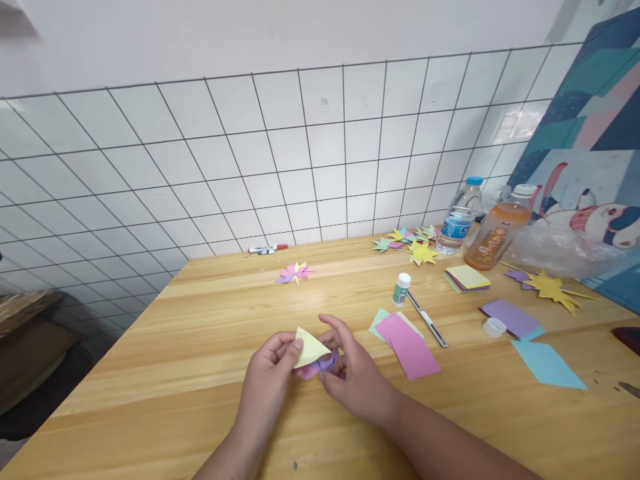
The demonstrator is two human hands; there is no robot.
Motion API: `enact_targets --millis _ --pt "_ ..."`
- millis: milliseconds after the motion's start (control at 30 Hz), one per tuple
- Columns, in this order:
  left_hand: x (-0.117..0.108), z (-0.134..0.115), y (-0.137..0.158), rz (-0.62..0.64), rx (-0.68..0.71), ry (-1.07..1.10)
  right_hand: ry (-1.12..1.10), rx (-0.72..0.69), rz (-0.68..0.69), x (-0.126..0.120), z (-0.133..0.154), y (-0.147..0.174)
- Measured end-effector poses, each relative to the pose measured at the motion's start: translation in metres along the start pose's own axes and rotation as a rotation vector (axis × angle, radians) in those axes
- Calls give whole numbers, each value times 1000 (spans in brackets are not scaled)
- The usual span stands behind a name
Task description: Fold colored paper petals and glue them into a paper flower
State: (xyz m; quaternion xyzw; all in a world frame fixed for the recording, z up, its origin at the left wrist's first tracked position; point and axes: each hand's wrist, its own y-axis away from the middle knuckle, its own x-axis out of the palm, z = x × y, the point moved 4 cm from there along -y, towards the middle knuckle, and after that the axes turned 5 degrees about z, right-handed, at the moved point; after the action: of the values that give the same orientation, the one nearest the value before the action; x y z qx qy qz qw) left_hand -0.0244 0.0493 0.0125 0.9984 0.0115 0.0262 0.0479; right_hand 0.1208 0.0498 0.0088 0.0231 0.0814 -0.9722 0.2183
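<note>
My left hand (273, 363) pinches a pale yellow folded paper triangle (311, 348) between thumb and fingers. Just below and behind it show a purple folded paper piece (327, 362) and a bit of pink paper (307, 372). My right hand (353, 367) curls around the purple piece, its index finger raised and apart, its thumb low beside the paper. The right tip of the yellow triangle reaches the right fingers. How the yellow, purple and pink papers join is partly hidden by the hands.
Right of my hands lie pink paper (409, 347), a utility knife (427, 320), a glue stick (401, 290), its cap (495, 327) and blue paper (549, 365). Paper leaves (423, 253), a water bottle (457, 223) and an orange drink (497, 230) stand behind. A pink-purple paper leaf (295, 272) and markers (269, 249) lie ahead.
</note>
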Motion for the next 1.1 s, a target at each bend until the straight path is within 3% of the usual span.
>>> enact_targets --millis 267,400,567,833,1100 --pt "9 4 3 124 6 -1 -22 59 -123 -10 1 -4" --pt "7 5 2 85 -27 80 -25 8 -110 -11 -1 -3" --pt "8 6 1 85 -70 112 129 -79 -65 -3 -3 -1" --pt "13 14 0 145 -91 155 100 61 -167 -10 -8 -5" --pt "13 7 1 170 -44 -45 35 110 -194 -14 -9 -7"
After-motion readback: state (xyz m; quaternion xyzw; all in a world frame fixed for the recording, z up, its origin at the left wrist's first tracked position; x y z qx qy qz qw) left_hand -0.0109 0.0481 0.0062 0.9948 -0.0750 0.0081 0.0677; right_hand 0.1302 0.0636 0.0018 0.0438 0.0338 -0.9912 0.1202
